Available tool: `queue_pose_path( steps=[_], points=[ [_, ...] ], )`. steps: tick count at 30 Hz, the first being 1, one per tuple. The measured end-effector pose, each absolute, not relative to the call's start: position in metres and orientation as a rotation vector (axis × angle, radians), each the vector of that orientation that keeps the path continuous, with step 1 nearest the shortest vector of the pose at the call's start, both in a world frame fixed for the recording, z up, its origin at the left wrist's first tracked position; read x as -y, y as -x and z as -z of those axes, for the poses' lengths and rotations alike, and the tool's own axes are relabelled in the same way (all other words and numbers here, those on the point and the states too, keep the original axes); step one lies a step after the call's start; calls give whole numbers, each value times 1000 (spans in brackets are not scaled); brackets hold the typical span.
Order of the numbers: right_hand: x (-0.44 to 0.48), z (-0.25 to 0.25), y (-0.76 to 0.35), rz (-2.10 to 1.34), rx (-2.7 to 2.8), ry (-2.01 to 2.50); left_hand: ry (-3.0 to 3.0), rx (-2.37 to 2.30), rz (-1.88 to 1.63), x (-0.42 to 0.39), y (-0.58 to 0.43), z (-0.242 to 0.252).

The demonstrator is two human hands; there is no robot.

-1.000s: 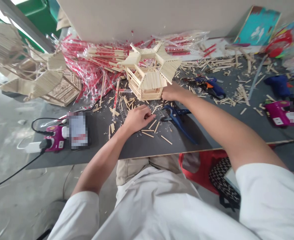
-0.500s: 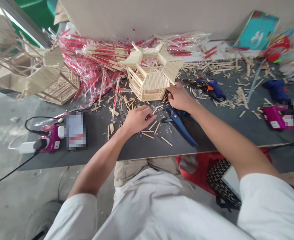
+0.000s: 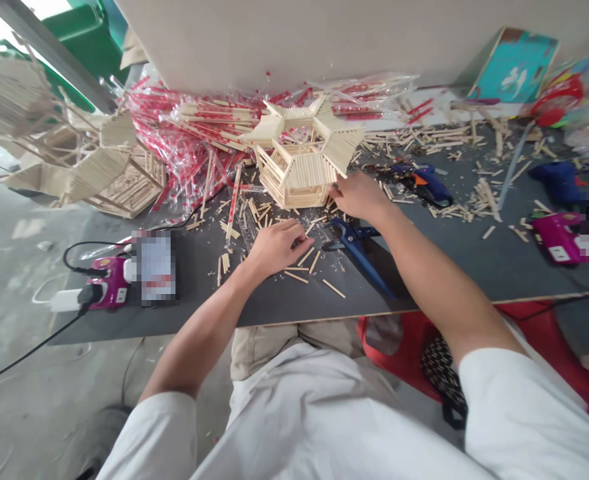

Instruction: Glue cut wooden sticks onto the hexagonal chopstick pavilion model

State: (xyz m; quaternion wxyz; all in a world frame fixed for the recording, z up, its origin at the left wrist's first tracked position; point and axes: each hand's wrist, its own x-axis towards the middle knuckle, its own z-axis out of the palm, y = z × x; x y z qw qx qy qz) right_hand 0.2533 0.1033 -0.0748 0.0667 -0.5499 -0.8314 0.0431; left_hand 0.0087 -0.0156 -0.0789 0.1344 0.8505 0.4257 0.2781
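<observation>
A small hexagonal house-like model (image 3: pixel 307 160) of pale wooden sticks stands on the dark table, with flared stick panels around its top opening. At its lower right corner is my right hand (image 3: pixel 358 195), fingers bent and pinched close to the base; what they hold, if anything, is hidden. My left hand (image 3: pixel 278 247) rests low over the tabletop in front of the model, its fingers curled together, and I cannot make out anything in them. Short cut sticks (image 3: pixel 297 275) lie beside and below it. Blue-handled cutters (image 3: pixel 367 263) lie just below my right hand.
Red-and-clear stick wrappers (image 3: pixel 174 133) pile up behind. A larger stick structure (image 3: pixel 119 177) stands left, above a phone (image 3: pixel 157 267) and a purple power socket (image 3: pixel 109 283). Blue glue guns (image 3: pixel 429 183) and scattered offcuts lie right, near another purple socket (image 3: pixel 559 237).
The view has shifted slightly, so the scene sits a little lower. My right hand stays at the model's corner with its forearm drawn inward. My left hand looks nearly unchanged.
</observation>
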Motion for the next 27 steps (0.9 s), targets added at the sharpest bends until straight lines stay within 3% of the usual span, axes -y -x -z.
queue_pose_path(
  steps=[9, 16, 21, 27],
  points=[
    [-103, 86, -266, -92, 2502, 1542, -2413, -1233, -905, 19, -8, 67],
    [-98, 59, -308, -265, 2389, 1584, -2399, -1152, -995, 22, -8, 66],
    [-93, 36, -365, -148, 2031, 1832, -2427, -1123, -1087, 21, -2, 51],
    [-100, 47, -420, -125, 1737, 2293, -2376, -1247, -1345, 15, 20, 5]
  ],
)
